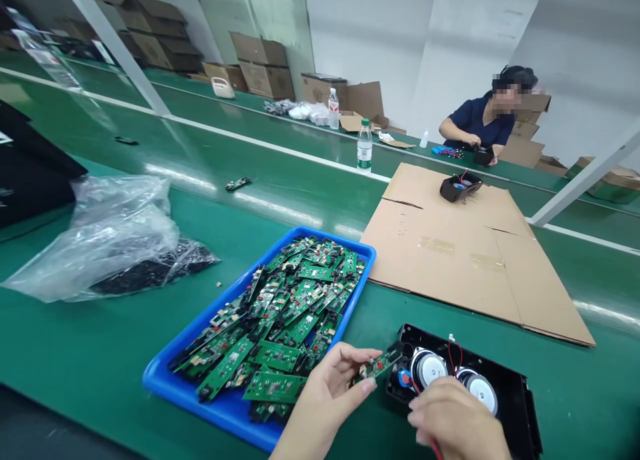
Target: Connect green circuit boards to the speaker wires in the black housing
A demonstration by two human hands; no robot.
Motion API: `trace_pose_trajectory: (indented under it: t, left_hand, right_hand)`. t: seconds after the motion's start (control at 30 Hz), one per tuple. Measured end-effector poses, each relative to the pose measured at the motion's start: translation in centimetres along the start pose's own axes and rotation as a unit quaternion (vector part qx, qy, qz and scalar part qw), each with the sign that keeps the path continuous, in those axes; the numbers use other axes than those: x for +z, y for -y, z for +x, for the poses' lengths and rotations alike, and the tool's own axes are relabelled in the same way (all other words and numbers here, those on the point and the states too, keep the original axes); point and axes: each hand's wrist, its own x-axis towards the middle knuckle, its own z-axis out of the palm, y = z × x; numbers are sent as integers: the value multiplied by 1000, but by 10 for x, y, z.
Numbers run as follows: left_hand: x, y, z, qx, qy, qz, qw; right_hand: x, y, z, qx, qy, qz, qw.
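Between the thumb and fingers of my left hand (337,390) is a small green circuit board (381,365), its black end over the edge of a black speaker housing (517,407). Two round silver speakers (431,368) and a blue part sit in the housing. My right hand (453,417), slightly blurred, is curled above the housing's front, with a red wire (436,449) pinched in its fingers. Left of my hands, a blue tray (187,407) is heaped with several green circuit boards (277,357).
A flattened cardboard sheet (450,267) carries another black housing (460,187). Clear plastic bags (110,240) lie at left. A loose board (237,184) and a water bottle (365,147) are farther back. Across the bench, a person (483,120) handles a black part.
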Motion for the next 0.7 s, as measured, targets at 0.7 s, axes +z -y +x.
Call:
trace_pose_trajectory:
  t: [0.7]
  left_hand:
    - [3,11,-3,-141,30,-87,986]
  right_hand:
    - [-4,2,30,214,-36,146,965]
